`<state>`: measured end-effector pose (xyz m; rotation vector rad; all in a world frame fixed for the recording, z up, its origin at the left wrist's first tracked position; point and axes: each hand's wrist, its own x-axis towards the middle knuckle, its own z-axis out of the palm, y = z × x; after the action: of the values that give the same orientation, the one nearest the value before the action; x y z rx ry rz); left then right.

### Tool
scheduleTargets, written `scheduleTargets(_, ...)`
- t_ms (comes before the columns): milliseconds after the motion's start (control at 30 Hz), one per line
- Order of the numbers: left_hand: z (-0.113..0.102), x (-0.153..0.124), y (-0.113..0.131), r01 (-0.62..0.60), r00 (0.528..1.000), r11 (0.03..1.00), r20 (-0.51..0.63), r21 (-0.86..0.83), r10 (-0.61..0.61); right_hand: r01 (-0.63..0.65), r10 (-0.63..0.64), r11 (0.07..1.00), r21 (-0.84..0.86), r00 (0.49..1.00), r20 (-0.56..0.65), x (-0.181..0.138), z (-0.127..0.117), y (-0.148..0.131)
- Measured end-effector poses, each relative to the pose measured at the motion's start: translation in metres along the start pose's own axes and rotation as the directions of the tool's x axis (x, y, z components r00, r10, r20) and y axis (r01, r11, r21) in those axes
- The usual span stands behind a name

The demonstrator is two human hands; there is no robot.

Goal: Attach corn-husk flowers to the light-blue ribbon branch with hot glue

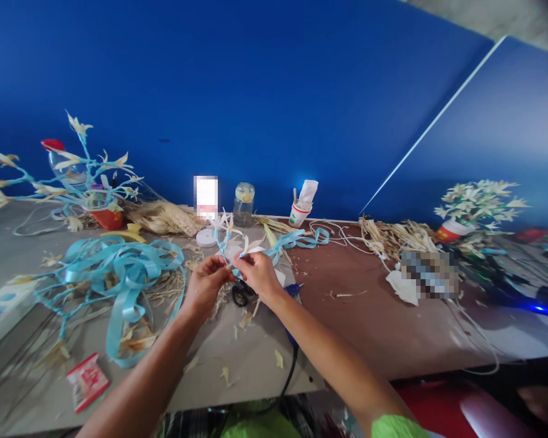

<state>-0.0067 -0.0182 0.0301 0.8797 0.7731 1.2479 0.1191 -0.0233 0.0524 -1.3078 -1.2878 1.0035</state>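
My left hand (pixel 206 283) and my right hand (pixel 257 274) meet above the table's middle, both pinched on a thin stem wrapped in light blue ribbon (pixel 283 242) with pale husk petals (pixel 231 226) at its top. The ribbon's loose end trails back and right across the table. Black scissors (pixel 242 295) lie on the table just under my hands.
A heap of blue ribbon (pixel 119 267) lies at the left, a finished blue branch in a red pot (pixel 105 216) behind it. A glass jar (pixel 243 204), a paper cup (pixel 299 213), dried husks (pixel 393 234), a flower pot (pixel 456 228), a red packet (pixel 87 380).
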Motion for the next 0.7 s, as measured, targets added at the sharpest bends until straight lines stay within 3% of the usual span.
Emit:
scheduleTargets(300,0.000,-0.001,-0.002,0.010,1.000,1.000,0.026,-0.017,-0.010,0.026,0.011,0.949,0.315,0.993,-0.116,-0.001,-0.009,-0.011)
scheduleTargets(500,0.002,-0.002,-0.001,0.007,0.999,1.000,0.042,-0.028,-0.006,-0.046,0.061,0.960,0.277,0.997,-0.047,-0.007,-0.003,-0.012)
scheduleTargets(700,0.001,-0.003,0.001,0.016,0.998,1.000,0.062,-0.019,-0.015,-0.074,0.090,0.977,0.202,0.993,-0.071,-0.003,-0.002,-0.002)
